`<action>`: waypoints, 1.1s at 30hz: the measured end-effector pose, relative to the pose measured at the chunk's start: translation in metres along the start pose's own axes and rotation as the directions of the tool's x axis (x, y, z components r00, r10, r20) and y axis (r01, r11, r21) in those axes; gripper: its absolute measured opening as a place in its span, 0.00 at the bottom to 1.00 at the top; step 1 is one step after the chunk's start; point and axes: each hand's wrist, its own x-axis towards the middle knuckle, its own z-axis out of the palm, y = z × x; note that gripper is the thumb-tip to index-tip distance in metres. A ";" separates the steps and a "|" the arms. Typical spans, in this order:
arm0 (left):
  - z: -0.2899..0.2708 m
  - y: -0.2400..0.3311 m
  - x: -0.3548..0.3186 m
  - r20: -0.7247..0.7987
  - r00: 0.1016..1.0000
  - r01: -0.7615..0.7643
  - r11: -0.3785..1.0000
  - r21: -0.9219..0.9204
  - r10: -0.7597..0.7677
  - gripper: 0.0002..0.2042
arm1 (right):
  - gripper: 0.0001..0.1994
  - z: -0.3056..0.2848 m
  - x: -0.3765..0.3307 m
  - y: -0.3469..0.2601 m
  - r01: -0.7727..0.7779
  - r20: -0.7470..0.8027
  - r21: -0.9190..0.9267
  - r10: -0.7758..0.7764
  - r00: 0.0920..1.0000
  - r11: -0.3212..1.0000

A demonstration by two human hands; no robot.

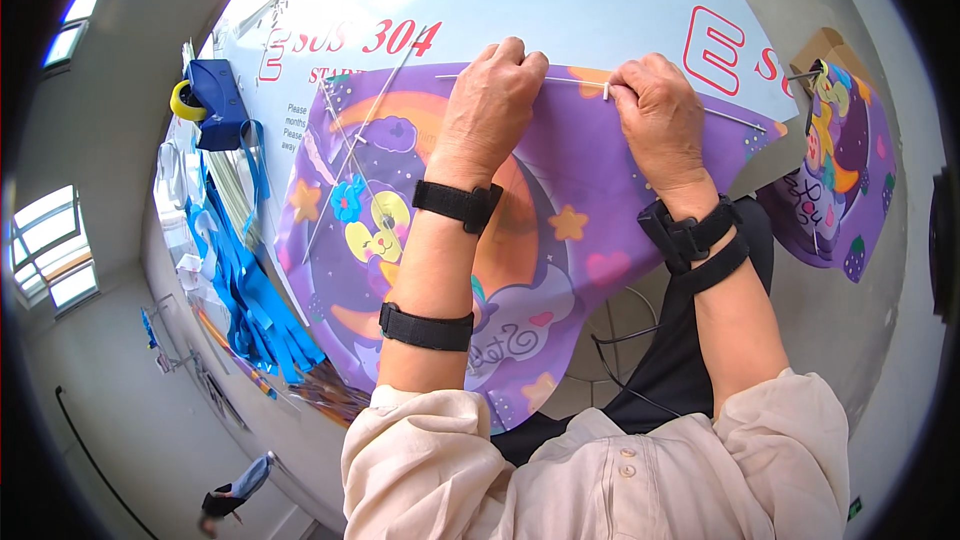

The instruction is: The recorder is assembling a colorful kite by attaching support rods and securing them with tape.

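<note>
A purple kite [625, 195] with a cartoon moon, stars and a yellow animal lies across the table and hangs over its near edge toward my lap. Several thin white rods cross its left part, meeting beside a blue flower shape [346, 199]. Another thin white rod [735, 119] runs along the far edge. My left hand [490, 100] is closed over that edge at the rod; its fingertips are hidden. To its right, my right hand [658, 120] pinches the rod beside a small white fitting [605, 91]. Black straps circle both my wrists.
The table [610, 0] has a white top with red lettering. At the left stand a blue tape dispenser [217, 105] with yellow tape and a heap of blue strips [245, 290]. A second purple kite [845, 175] hangs at the right. A person [240, 490] is far off, lower left.
</note>
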 end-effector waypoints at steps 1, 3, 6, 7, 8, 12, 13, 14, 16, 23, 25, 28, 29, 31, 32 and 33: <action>0.000 -0.001 0.000 -0.002 1.000 0.001 1.000 0.004 -0.001 0.02 | 0.02 0.000 0.000 0.000 0.000 0.000 0.000 0.000 1.000 1.000; 0.001 -0.002 0.000 0.000 1.000 0.022 0.999 -0.029 -0.022 0.01 | 0.02 0.000 0.000 0.000 0.003 -0.001 0.000 -0.003 1.000 1.000; 0.002 -0.005 0.000 -0.007 0.996 0.086 0.989 -0.119 -0.087 0.01 | 0.02 0.000 0.001 0.000 -0.007 0.006 0.002 0.007 1.000 1.000; 0.003 -0.006 0.000 -0.007 0.996 0.085 0.989 -0.119 -0.086 0.01 | 0.02 0.000 0.001 0.000 -0.007 0.005 0.002 0.007 1.000 1.000; 0.003 -0.007 0.001 0.013 0.994 0.106 0.985 -0.138 -0.106 0.01 | 0.02 0.000 0.002 0.000 -0.016 0.013 0.013 0.016 1.000 1.000; 0.004 -0.009 0.001 0.034 0.993 0.118 0.983 -0.139 -0.115 0.01 | 0.02 -0.004 0.003 -0.001 -0.034 0.040 0.054 0.032 0.999 0.998; 0.005 -0.009 0.001 0.033 0.994 0.111 0.982 -0.152 -0.107 0.01 | 0.02 -0.006 0.002 -0.002 -0.040 0.037 0.041 0.038 0.999 0.998; 0.005 -0.008 0.001 0.028 0.993 0.114 0.981 -0.159 -0.111 0.01 | 0.01 -0.009 0.000 -0.004 -0.057 0.047 0.084 0.053 0.997 0.995; 0.005 -0.008 0.001 0.014 0.994 0.109 0.975 -0.191 -0.108 0.01 | 0.03 -0.014 -0.008 -0.009 -0.084 0.051 0.109 0.079 0.996 0.990; 0.002 -0.004 0.002 0.008 0.993 0.113 0.971 -0.211 -0.114 0.02 | 0.26 -0.015 -0.054 -0.038 -0.019 0.035 0.097 0.016 0.999 0.995; 0.002 -0.003 0.003 -0.014 0.996 0.084 0.977 -0.195 -0.089 0.02 | 0.30 -0.011 -0.057 -0.038 -0.004 0.040 0.001 0.004 0.999 1.000; 0.000 -0.002 0.003 0.048 0.990 0.143 0.966 -0.218 -0.135 0.02 | 0.35 -0.007 -0.059 -0.035 0.029 0.090 -0.038 -0.026 0.996 0.999; -0.001 -0.002 0.003 0.047 0.991 0.136 0.967 -0.216 -0.129 0.02 | 0.35 -0.005 -0.059 -0.035 0.031 0.079 -0.039 -0.028 0.996 0.999; -0.001 -0.001 0.004 0.050 0.993 0.112 0.965 -0.237 -0.103 0.02 | 0.37 -0.003 -0.059 -0.032 0.016 0.067 -0.028 -0.014 0.998 0.999; -0.001 -0.001 0.004 0.059 0.992 0.125 0.965 -0.232 -0.114 0.01 | 0.37 -0.003 -0.059 -0.030 -0.009 0.089 -0.023 0.011 0.996 1.000; -0.001 -0.001 0.004 0.069 0.990 0.133 0.963 -0.233 -0.120 0.01 | 0.37 -0.003 -0.059 -0.029 -0.023 0.086 -0.037 0.026 0.996 0.999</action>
